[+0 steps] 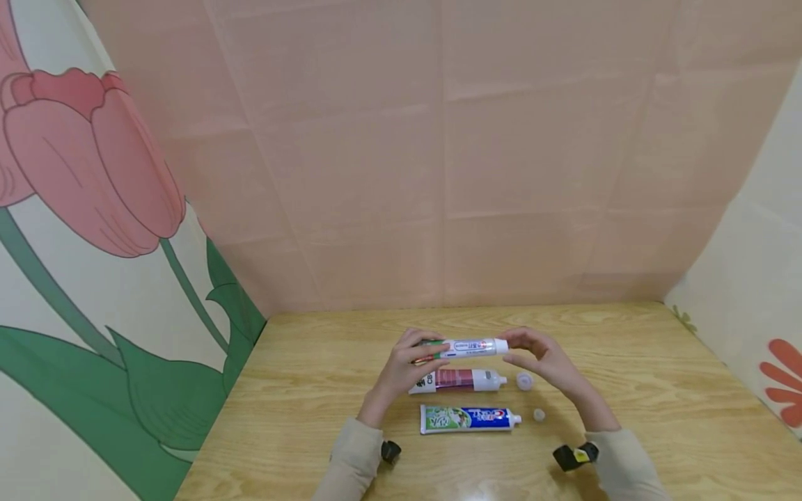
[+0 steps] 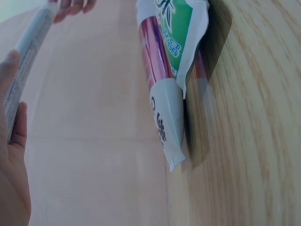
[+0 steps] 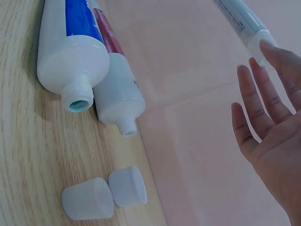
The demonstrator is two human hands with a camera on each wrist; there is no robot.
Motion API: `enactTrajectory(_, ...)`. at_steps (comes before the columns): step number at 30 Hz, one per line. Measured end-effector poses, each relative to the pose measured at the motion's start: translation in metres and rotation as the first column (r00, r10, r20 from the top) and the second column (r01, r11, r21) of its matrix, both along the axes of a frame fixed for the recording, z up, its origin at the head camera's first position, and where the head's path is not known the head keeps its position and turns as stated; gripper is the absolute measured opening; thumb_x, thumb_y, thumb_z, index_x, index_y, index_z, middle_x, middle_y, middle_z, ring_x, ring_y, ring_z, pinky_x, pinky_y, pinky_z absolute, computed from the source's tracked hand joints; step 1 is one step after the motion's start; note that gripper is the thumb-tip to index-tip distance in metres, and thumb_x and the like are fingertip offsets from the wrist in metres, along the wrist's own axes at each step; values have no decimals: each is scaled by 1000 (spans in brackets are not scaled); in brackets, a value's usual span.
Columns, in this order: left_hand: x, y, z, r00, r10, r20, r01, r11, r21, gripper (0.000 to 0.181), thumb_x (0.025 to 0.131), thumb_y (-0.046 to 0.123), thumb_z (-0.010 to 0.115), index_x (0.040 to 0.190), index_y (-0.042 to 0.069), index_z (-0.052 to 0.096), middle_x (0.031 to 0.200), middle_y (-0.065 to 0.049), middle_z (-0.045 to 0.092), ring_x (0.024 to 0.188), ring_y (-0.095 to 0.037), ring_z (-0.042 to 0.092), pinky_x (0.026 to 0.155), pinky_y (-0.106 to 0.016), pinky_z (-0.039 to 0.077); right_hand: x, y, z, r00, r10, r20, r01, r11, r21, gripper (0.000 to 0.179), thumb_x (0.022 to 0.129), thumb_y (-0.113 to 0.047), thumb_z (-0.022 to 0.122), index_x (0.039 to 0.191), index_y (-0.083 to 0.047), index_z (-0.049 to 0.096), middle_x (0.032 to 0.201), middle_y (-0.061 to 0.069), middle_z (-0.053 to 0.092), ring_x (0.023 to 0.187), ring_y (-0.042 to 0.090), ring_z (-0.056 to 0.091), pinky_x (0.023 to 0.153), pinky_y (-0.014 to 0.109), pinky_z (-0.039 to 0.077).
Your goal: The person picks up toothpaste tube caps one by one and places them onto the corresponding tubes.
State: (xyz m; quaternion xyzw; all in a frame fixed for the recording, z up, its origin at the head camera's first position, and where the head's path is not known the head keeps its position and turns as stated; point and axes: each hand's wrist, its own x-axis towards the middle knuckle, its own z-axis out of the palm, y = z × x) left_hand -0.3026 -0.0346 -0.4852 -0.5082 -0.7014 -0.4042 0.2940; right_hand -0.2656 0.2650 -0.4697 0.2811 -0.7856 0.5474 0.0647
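White tube [image 1: 470, 348], green and red at its tail, is in the left hand [image 1: 399, 369]: thumb on one side, fingers on the other, a proper grip, held clear of the worktop [image 1: 301, 390] with its nose pointing at the right hand [image 1: 553, 362]. White end piece [image 1: 502, 346] on it reads as a cap, still on. Right hand is around that end, thumb and fingers either side, outer fingers spread; can't tell if it's pinching or just shy of contact. Pink tube [image 1: 454, 379] lies on the body side of both hands, tail near the left, nozzle toward the right, bare. Blue-green tube [image 1: 466, 417] is next, closer to the body, same orientation, mouth open in the right wrist view. Larger cap [image 1: 525, 380] sits just off the pink nozzle, smaller cap [image 1: 539, 415] just off the blue-green one, apart, both on the body side of the right hand. Status, my read: two tubes uncapped, caps parked at their own tubes; third is in hand and not yet uncapped. So roughly two of three done, if this is uncapping; a still can't rule out recapping.
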Motion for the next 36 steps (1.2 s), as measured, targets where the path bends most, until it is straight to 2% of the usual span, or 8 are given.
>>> enactTrajectory(5, 0, 0, 0, 1000, -4, -11, 4, 1000, 4, 40, 68, 3, 79, 106, 7, 69, 112, -5, 61, 103, -16, 51, 83, -22, 47, 1, -1, 2, 1000, 5, 7, -5, 1000, 0, 27, 88, -5, 61, 116, -5, 57, 109, 9, 62, 98, 13, 59, 84, 21, 48)
enactTrajectory(10, 0, 1, 0, 1000, -10, -18, 11, 1000, 5, 39, 68, 2, 79, 106, 6, 69, 111, -5, 61, 102, -16, 50, 82, -21, 47, 1, 0, 1, 998, -13, 56, 13, 1000, 11, 23, 91, -10, 58, 114, -6, 59, 107, 6, 64, 96, 14, 61, 81, 24, 50)
enactTrajectory(16, 2, 2, 2, 1000, -3, -25, 3, 1000, -3, 36, 70, 5, 78, 105, 6, 70, 111, -5, 61, 102, -16, 50, 83, -21, 47, -2, 2, -5, 996, -43, 74, 41, 999, 30, 17, 94, -13, 54, 108, -6, 61, 93, 6, 68, 88, 20, 63, 76, 26, 50)
enactTrajectory(21, 4, 3, 3, 999, -3, -36, 2, 1000, -7, 36, 69, 5, 78, 104, 6, 70, 110, -5, 61, 103, -16, 50, 84, -22, 47, -3, 0, -6, 994, -90, 60, 85, 992, 90, 14, 96, -18, 51, 99, -11, 63, 86, 4, 68, 87, 16, 63, 83, 27, 46)
enactTrajectory(25, 3, 3, 3, 999, -2, -46, 1, 1000, -4, 35, 69, 5, 79, 104, 6, 70, 110, -4, 62, 103, -16, 50, 84, -22, 47, -4, -1, -6, 993, -106, 55, 100, 989, 106, 16, 97, -19, 49, 94, -14, 63, 83, 1, 68, 88, 13, 63, 89, 33, 43)
enactTrajectory(30, 2, 3, 2, 999, -4, -42, 4, 1000, -1, 36, 68, 4, 79, 103, 6, 70, 110, -4, 62, 102, -16, 51, 84, -22, 47, -4, -1, -5, 993, -106, 45, 100, 989, 113, 17, 98, -19, 47, 93, -13, 63, 81, 0, 67, 88, 13, 62, 89, 40, 41)
enactTrajectory(33, 2, 3, 2, 999, -4, -37, 4, 1000, -1, 38, 67, 2, 79, 104, 6, 70, 109, -5, 62, 102, -16, 51, 83, -21, 47, -4, -1, -5, 993, -114, 36, 109, 987, 120, 17, 97, -17, 48, 95, -12, 63, 82, 3, 68, 88, 12, 62, 88, 37, 42)
enactTrajectory(36, 2, 2, 2, 1000, -1, -21, 1, 1000, 2, 39, 67, 1, 79, 105, 6, 70, 110, -4, 62, 102, -16, 51, 83, -21, 47, -4, -1, -6, 993, -115, 25, 112, 986, 120, 18, 96, -13, 49, 108, -7, 62, 89, 6, 67, 88, 13, 62, 83, 29, 46)
